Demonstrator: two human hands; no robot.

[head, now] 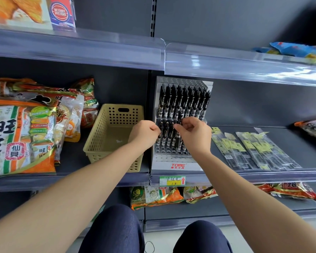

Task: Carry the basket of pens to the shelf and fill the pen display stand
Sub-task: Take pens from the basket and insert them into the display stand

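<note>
Beside basket (106,143), both hands crowd stand (173,161).

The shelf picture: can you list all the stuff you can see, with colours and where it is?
pen display stand: one, white and grey, middle shelf, centre
pens: many, black, in the stand
basket: one, beige, left of the stand, looks empty
snack bags: several, orange and green, far left
long packets: several, clear with yellow labels, right of the stand
price tag: one, yellow and green, shelf edge
left hand: at the lower pens
right hand: fingers pinching among the pens
</note>
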